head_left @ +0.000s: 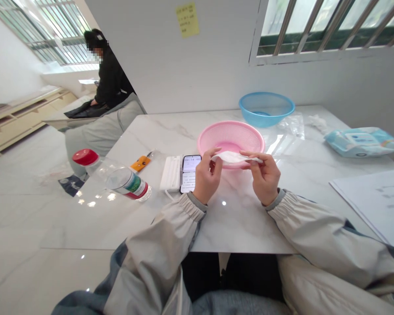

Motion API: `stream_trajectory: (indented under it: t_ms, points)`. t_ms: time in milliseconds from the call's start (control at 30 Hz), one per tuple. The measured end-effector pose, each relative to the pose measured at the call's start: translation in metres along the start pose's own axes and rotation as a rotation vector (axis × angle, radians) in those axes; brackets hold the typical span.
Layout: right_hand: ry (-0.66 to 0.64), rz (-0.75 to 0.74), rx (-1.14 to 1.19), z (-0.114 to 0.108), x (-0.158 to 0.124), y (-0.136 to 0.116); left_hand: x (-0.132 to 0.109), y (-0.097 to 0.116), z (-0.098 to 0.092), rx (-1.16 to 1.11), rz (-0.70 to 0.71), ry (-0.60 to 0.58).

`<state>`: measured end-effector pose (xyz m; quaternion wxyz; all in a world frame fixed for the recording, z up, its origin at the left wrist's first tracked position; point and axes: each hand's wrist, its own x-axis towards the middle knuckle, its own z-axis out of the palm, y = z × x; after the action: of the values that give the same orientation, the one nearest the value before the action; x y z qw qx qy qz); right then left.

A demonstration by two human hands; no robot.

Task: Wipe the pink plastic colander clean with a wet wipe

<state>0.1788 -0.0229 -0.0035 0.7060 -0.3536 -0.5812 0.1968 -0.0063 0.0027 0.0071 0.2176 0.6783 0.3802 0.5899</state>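
Observation:
A folded white wipe is stretched between my two hands, above the near rim of a pink plastic basket. My left hand pinches one end of the wipe between thumb and fingers. The other end sits in the pinch of my right hand. Both hands are raised over the marble-patterned table. Behind my left hand lies a phone with a timer on its screen, partly covered by that hand. A white power bank lies beside the phone.
A clear bottle with a red cap and an orange pouch are on the left. Beyond the pink basket stands a blue basin. A wipes pack and paper sheets lie right. A person sits at the far left.

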Motion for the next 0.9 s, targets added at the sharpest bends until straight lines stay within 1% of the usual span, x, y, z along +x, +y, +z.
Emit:
stream_trajectory:
  t_ms: [67, 100, 167, 200, 267, 367, 433, 533, 600, 667, 733, 833, 900]
  points:
    - [-0.014, 0.002, 0.004, 0.000, -0.001, -0.001, -0.008, 0.004, 0.006, -0.107, -0.043, -0.100]
    - [-0.029, 0.006, 0.004, -0.001, -0.002, -0.001, -0.012, 0.007, 0.009, -0.141, -0.048, -0.130]
    - [-0.064, 0.009, 0.005, -0.002, -0.004, -0.001, -0.017, 0.011, 0.012, -0.148, -0.017, -0.188]
    - [-0.078, 0.003, 0.007, -0.003, -0.005, -0.001, -0.018, 0.012, 0.012, -0.152, -0.003, -0.194]
    - [-0.101, -0.014, 0.008, -0.003, -0.006, -0.001, -0.017, 0.014, 0.011, -0.134, 0.018, -0.155]
    - [-0.111, -0.029, 0.013, -0.002, -0.006, -0.001, -0.011, 0.014, 0.008, -0.035, 0.040, -0.013]
    - [-0.098, -0.040, 0.013, -0.002, -0.005, -0.002, -0.007, 0.011, 0.005, 0.032, 0.068, 0.061]
    - [-0.077, -0.090, -0.030, -0.003, -0.002, -0.003, -0.003, 0.006, 0.004, 0.036, 0.091, 0.095]
    - [-0.073, -0.117, -0.059, -0.003, 0.000, -0.004, -0.003, 0.004, 0.004, -0.014, 0.045, 0.085]
    - [-0.074, -0.125, -0.060, -0.003, 0.001, -0.005, -0.003, 0.004, 0.005, -0.115, -0.030, 0.037]
    - [-0.082, -0.119, -0.054, -0.003, 0.002, -0.005, -0.004, 0.005, 0.006, -0.236, -0.091, -0.050]
    - [-0.085, -0.092, -0.055, -0.003, 0.001, -0.003, -0.005, 0.009, 0.004, -0.347, -0.134, -0.193]
    - [-0.075, -0.066, -0.047, -0.003, 0.000, -0.001, -0.005, 0.009, 0.004, -0.398, -0.145, -0.264]
